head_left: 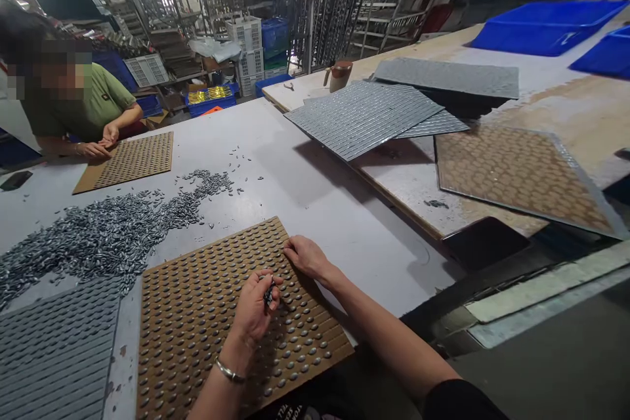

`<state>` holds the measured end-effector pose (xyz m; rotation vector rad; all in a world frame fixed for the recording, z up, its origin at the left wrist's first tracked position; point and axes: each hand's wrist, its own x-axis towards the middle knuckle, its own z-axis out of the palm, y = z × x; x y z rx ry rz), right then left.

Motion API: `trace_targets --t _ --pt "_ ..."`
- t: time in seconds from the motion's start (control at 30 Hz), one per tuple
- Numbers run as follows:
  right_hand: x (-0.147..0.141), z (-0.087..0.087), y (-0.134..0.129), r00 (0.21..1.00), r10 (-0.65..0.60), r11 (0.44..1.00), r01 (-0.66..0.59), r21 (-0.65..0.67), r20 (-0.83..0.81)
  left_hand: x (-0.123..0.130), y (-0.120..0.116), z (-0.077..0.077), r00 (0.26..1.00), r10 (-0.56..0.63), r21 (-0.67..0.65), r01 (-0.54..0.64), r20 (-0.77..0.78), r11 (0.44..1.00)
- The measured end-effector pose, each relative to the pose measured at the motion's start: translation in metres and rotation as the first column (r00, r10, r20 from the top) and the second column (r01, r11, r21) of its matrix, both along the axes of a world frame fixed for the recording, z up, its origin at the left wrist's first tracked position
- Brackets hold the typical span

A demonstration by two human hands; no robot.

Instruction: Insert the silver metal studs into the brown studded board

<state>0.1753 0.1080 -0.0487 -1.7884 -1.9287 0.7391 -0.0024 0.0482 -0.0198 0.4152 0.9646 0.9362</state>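
Note:
My left hand (256,305), with a metal bangle at the wrist, is curled round several small dark metallic pieces above a brown board (167,315). Rows of shiny oval pieces cover this board. At the board's upper right edge is my right hand (304,254), its fingers pinched together; what they hold, if anything, is too small to make out. A large heap of loose metallic pieces (113,230) lies beyond the board to the left. A grey ridged panel (59,354) is at the lower left.
Across the table (275,164) a person in a green shirt (105,95) works on another studded board (142,161). Grey panels (364,115), a patterned sheet (516,170), a mug (339,75), a dark phone-like slab (485,243) and blue trays (546,26) are to the right.

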Motion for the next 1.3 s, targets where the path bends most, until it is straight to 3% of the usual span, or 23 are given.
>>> trace_targets --t 0.17,0.43,0.6,0.8,0.97,1.1,1.3 --pt "0.001 0.002 0.007 0.999 -0.038 0.999 0.038 -0.036 -0.015 -0.001 0.004 -0.004 0.998 -0.016 -0.036 0.018 0.054 0.999" --pt "0.003 -0.007 -0.002 0.985 -0.076 0.994 0.086 0.06 -0.154 0.001 0.001 -0.003 0.994 0.023 -0.073 -0.016 0.103 0.997" --pt "0.007 -0.006 -0.01 0.949 -0.182 0.973 0.212 0.092 -0.258 0.001 -0.001 -0.005 0.994 0.05 -0.055 -0.044 0.102 0.997" --pt "-0.001 0.009 -0.014 0.943 -0.118 0.983 0.157 0.101 -0.311 0.001 0.0 -0.008 0.993 0.032 -0.046 -0.027 0.111 0.999" --pt "-0.012 0.026 -0.044 0.829 0.029 1.0 -0.028 0.01 -0.559 0.002 -0.001 -0.006 0.99 0.058 -0.08 -0.048 0.125 0.996" --pt "-0.022 0.033 -0.07 0.725 -0.034 0.998 -0.007 -0.057 -0.688 0.006 -0.005 -0.006 0.993 0.05 -0.042 -0.046 0.111 0.998" --pt "-0.023 0.03 -0.085 0.664 -0.145 0.988 0.051 -0.148 -0.734 0.011 -0.011 -0.006 0.998 0.026 0.078 -0.021 -0.061 0.997"
